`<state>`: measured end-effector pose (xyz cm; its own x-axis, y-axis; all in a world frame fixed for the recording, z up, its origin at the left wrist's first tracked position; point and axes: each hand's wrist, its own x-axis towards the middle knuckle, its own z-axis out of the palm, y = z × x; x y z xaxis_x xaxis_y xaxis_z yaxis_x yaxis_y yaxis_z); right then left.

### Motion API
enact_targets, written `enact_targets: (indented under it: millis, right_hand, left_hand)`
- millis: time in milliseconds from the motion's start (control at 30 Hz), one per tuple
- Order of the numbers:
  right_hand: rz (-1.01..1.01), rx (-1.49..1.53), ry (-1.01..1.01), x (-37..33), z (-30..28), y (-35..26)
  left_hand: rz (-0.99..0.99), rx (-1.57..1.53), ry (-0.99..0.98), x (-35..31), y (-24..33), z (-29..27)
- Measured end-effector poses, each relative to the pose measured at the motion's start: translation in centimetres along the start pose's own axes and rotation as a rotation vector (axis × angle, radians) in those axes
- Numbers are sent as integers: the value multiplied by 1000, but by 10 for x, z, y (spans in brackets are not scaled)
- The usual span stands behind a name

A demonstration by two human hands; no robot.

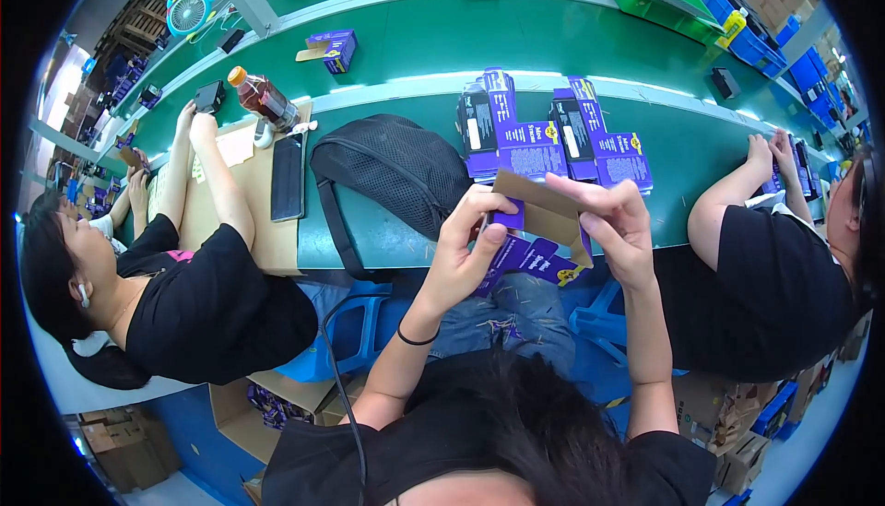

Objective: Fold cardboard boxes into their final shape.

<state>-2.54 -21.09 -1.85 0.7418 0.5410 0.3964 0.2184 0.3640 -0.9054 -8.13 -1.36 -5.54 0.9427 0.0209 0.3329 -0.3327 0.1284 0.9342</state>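
Hands (466, 248) (622, 225) grip purple carton (539, 220), long axis left-right, open.

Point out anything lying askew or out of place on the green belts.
One purple carton lies alone on the far belt, tipped on its side with its brown flap open. A brown drink bottle lies on its side on the cardboard sheet. Nothing looks spilled.

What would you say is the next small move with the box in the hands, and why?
Probably fold the raised brown flap down. The left hand and right hand hold the purple box half-formed, its flap standing open above the lap.
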Motion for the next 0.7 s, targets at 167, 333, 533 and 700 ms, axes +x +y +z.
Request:
enact_targets:
  millis: [167, 333, 533, 700]
  right_hand:
    - [298, -159, 242, -11, 5, -2]
    - [-5, 26, -37, -3, 2, 3]
    - [258, 181, 23, -1, 2, -5]
    - [417, -31, -41, 0, 5, -25]
  left_hand:
    - [11, 32, -62, 2, 0, -2]
    - [-139, -105, 38, 2, 9, 3]
    - [-108, 35, -36, -1, 3, -2]
    - [-37, 92, -53, -3, 3, -1]
